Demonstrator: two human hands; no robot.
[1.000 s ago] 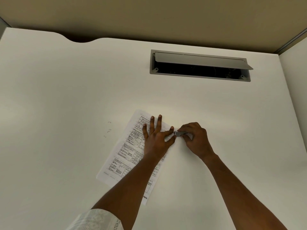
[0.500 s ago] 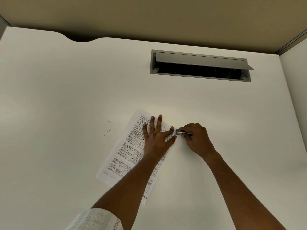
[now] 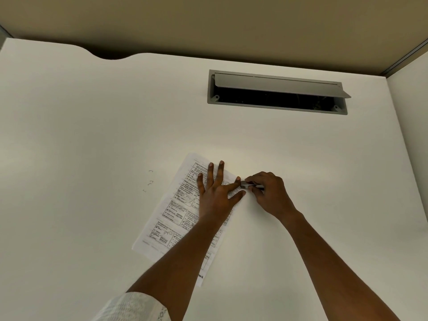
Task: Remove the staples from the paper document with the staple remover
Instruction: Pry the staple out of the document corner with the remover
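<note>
Paper (image 3: 171,218): lies flat and skewed on the desk (image 3: 92,135), printed side up, near the front middle. The left forearm crosses its near end.
Left hand (image 3: 214,195): flat on the paper's far half, fingers straight and spread. The grip is wide and holds nothing; the palm presses the sheet down. Index finger and thumb fork toward the paper's right edge.
Right hand (image 3: 269,193): just right of the paper, its grip curled tight round the remover (image 3: 249,186).
Remover: small, metal, mostly hidden in the right hand. Its tip sits at the paper's right edge, by the left index fingertip. Whether it bites a staple cannot be told.
Staples (image 3: 149,181): a few small bent ones lie loose on the desk, left of the paper and apart from it.
Hatch (image 3: 278,92): grey cable hatch set in the desk's far side, lid propped up, dark inside.
Sleeve (image 3: 132,306): white, patterned, on the left arm at the bottom edge.
</note>
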